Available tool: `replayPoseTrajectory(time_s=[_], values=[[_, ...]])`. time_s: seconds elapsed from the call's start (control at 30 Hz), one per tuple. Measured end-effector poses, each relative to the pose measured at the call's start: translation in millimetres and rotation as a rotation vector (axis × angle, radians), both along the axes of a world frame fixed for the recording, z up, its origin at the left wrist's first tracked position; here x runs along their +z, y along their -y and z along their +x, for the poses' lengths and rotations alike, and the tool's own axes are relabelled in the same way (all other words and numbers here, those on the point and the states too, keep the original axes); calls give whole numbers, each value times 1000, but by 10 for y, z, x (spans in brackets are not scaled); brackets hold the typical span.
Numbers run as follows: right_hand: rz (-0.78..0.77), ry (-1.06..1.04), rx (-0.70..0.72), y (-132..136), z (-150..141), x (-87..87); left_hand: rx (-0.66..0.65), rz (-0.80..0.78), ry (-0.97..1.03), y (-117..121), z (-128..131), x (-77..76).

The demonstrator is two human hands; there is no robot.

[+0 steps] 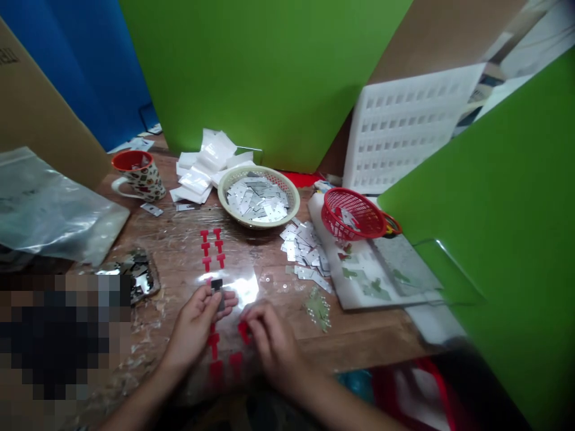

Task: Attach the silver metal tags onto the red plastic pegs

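Here the left hand (pixel 196 320) pinches a small dark metal piece (pixel 217 285) between fingertips, while the right hand (pixel 269 335) curls narrowly onto a red T-shaped clip (pixel 244 331) on the table (pixel 359 329).

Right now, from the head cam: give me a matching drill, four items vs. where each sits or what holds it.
Items:
1. dark small piece
2. red basket
3. cream basket of metal plates
4. patterned mug

Places:
A. far left of the table, by the clear bag
B. pinched in the left hand
C. middle back, before the green board
D. right, on the white sheet

Pairs: 1-B, 2-D, 3-C, 4-A
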State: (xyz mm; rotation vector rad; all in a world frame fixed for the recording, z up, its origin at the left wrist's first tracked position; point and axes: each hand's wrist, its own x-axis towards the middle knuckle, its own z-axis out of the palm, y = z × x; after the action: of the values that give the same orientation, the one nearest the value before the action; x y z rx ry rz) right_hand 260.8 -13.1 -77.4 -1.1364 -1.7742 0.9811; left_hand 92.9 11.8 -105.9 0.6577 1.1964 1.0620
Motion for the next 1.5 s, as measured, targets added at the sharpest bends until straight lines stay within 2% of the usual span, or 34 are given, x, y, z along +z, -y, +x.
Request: replayPoseTrajectory(time_s=[0.07, 0.13, 0.23, 0.33, 0.5, 1.0, 1.17, 1.33, 1.4, 1.5], values=[[-66, -150, -94, -111, 63, 137, -43, -22, 43, -16, 32, 100], [-111, -216, -120, -236, 112, 252, -91, -41, 100, -21, 92, 242], [-175, -204, -109, -372, 138, 352, -161, -79, 181, -9, 195, 449], [-215, -146, -94, -408, 123, 372, -208, -101, 219, 15, 251, 555], [-222, -120, -70, -382, 92, 349, -251, -86, 225, 54, 252, 568], [-187, -62, -26, -386, 111, 349, -260, -76, 191, 50, 264, 621], [-70, 31, -22, -344, 105, 409, -236, -52, 147, 62, 272, 580], [159, 127, -64, -341, 90, 444, -217, -55, 125, 54, 305, 556], [175, 132, -118, -362, 81, 437, -217, -61, 112, 54, 318, 576], [120, 118, -154, -392, 64, 423, -220, -73, 102, 57, 328, 620]])
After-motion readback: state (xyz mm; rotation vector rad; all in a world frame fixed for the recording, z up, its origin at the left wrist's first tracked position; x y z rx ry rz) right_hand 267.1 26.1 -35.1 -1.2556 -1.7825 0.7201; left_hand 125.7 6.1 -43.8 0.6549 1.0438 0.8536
